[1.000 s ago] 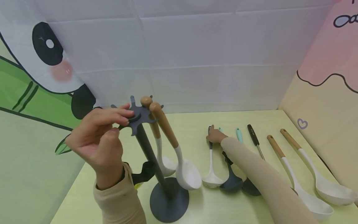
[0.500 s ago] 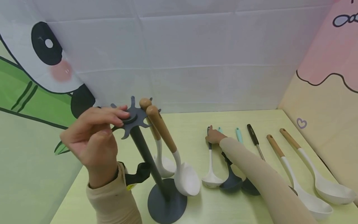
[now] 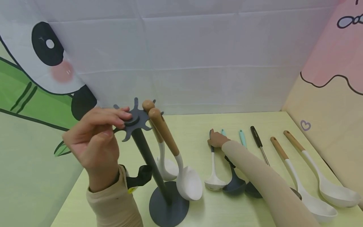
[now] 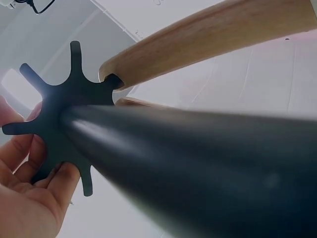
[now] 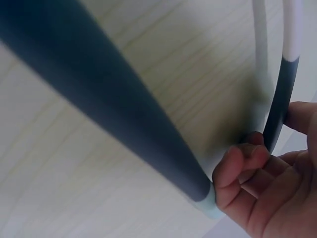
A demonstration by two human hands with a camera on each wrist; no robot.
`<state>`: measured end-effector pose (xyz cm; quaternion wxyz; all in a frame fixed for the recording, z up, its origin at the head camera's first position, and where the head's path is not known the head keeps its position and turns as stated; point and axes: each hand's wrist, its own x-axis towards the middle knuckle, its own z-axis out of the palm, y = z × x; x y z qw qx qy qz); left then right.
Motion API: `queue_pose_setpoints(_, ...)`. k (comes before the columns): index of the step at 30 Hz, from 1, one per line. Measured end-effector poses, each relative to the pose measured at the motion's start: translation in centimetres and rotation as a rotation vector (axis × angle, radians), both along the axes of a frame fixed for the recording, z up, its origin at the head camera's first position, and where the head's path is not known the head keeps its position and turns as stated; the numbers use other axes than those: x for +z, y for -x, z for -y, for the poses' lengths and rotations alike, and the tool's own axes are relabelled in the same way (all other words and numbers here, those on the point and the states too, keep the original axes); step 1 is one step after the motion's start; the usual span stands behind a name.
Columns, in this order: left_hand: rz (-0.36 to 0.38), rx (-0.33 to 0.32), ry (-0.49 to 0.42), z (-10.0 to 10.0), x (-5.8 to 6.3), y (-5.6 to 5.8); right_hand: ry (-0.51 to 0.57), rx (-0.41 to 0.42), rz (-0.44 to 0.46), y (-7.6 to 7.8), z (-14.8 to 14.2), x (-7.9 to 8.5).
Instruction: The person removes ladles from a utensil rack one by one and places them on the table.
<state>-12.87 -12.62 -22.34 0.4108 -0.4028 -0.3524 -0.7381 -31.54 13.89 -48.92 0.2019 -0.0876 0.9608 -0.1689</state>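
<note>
My left hand [image 3: 95,138] grips the dark hooked top of a utensil stand [image 3: 147,153]. In the left wrist view its thumb and fingers reach around the arms of the star-shaped plate [image 4: 74,106]. Two white ladles with wooden handles hang from the stand, the nearer ladle [image 3: 190,183] partly covering the farther one [image 3: 171,168]. Over to the right, my right hand [image 3: 217,139] pinches the dark end of a white ladle [image 3: 214,181]. The right wrist view shows thumb and fingers on either side of that dark handle [image 5: 280,104].
Beside the white ladle lies a dark ladle [image 3: 234,184] with a mint handle tip. My right sleeve crosses several utensils, including one with a black handle [image 3: 256,137]. Two wooden-handled white utensils, a nearer one [image 3: 319,206] and a farther one [image 3: 338,194], lie at the right.
My left hand and the stand have shifted a little to the left, the hanging ladles swaying slightly. The right hand stays at the ladle's handle end, moved only slightly.
</note>
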Motion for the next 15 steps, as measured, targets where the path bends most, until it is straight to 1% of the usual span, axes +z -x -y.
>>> queue_pose_setpoints(5,0.051,0.033,0.01,0.0,-0.06,-0.36,-0.02,0.016,-0.017,0.21,-0.03,-0.49)
queue_pose_setpoints(8,0.079,0.066,0.023,0.1,-0.11,-0.61,-0.022,0.02,-0.022,0.26,-0.06,-0.72)
queue_pose_setpoints(12,0.082,0.109,0.026,0.08,-0.28,-0.69,-0.008,0.029,-0.031,0.16,-0.1,-0.7)
queue_pose_setpoints(15,0.065,0.14,0.015,-0.04,-0.49,-0.61,0.009,0.053,-0.036,0.04,-0.15,-0.53)
